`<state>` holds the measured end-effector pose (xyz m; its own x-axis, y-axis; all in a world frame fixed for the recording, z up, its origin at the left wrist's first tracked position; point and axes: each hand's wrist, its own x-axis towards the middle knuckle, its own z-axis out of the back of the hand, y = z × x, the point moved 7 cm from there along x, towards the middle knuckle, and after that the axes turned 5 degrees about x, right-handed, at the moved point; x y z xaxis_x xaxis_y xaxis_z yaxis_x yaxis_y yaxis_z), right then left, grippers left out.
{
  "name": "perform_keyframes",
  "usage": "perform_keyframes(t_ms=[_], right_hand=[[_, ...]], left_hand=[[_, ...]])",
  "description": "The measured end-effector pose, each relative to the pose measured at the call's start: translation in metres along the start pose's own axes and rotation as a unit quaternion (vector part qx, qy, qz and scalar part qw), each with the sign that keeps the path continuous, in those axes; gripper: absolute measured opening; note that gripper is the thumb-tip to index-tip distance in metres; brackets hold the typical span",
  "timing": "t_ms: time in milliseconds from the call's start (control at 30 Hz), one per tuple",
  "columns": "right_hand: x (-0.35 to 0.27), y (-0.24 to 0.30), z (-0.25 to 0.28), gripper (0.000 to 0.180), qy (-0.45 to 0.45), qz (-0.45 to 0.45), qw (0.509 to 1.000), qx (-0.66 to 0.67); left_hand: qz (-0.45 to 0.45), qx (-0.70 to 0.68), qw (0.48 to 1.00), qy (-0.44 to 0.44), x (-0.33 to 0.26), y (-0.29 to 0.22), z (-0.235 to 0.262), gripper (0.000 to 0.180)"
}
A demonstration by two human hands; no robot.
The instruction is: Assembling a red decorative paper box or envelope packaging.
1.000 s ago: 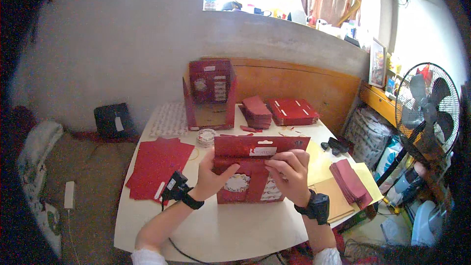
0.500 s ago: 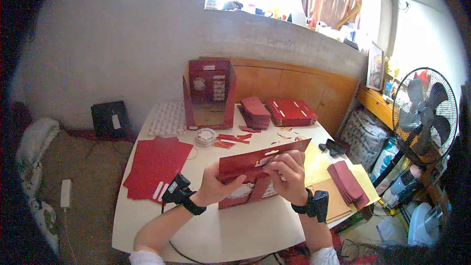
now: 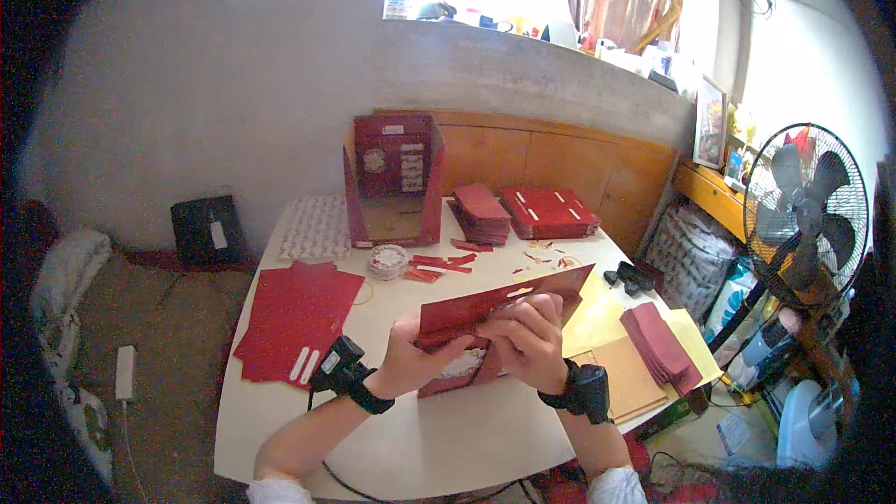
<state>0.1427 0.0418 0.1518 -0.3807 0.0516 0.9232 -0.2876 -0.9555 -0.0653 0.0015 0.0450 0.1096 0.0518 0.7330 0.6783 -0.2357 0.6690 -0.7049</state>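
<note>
Both hands are up over the pale worktop [image 3: 392, 439], working one folded dark red card sheet [image 3: 509, 303] held just above the surface near the front edge; the left hand [image 3: 411, 364] grips the sheet's left end, fingers curled tight around the fold, thumb on top; the right hand [image 3: 532, 341] clamps the middle of it, fingers pressed together and bent over the card's edge; the sheet slants upward to the right, its far corner raised over a yellow paper sheet [image 3: 597, 317]; a black band sits on each wrist; under the hands lies another red piece with a pale pattern [image 3: 462, 369], flat on the worktop; to the left a spread of flat red card blanks [image 3: 299, 317] lies near the worktop's edge; farther back an open red cardboard box [image 3: 387, 177] stands upright, with a small roll of tape [image 3: 387, 261] in front of it and red scraps [image 3: 443, 264] beside that; two stacks of red folded pieces [image 3: 546, 213] rest at the back right; a darker red pile [image 3: 658, 345] lies at the right edge; a standing fan [image 3: 805, 215] is off to the right.
</note>
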Motion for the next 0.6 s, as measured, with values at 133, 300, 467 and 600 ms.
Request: perform_keyframes(t_ms=[133, 300, 467, 600], right_hand=[[0.0, 0.003, 0.003, 0.014, -0.013, 0.01, 1.0, -0.01], [0.009, 0.012, -0.002, 0.017, 0.007, 0.014, 1.0, 0.022], [0.006, 0.013, -0.01, 0.016, 0.012, 0.026, 0.999, 0.017], [0.006, 0.015, -0.007, 0.017, 0.007, 0.032, 0.999, -0.003]], left_hand=[[-0.043, 0.051, 0.998, -0.004, 0.002, -0.006, 0.0, 0.025], [-0.045, 0.0, 0.999, 0.005, -0.001, 0.002, -0.003, 0.026], [-0.047, 0.021, 0.997, 0.054, -0.002, 0.01, -0.005, 0.024], [-0.041, 0.023, 0.997, 0.057, -0.002, 0.009, -0.008, 0.023]])
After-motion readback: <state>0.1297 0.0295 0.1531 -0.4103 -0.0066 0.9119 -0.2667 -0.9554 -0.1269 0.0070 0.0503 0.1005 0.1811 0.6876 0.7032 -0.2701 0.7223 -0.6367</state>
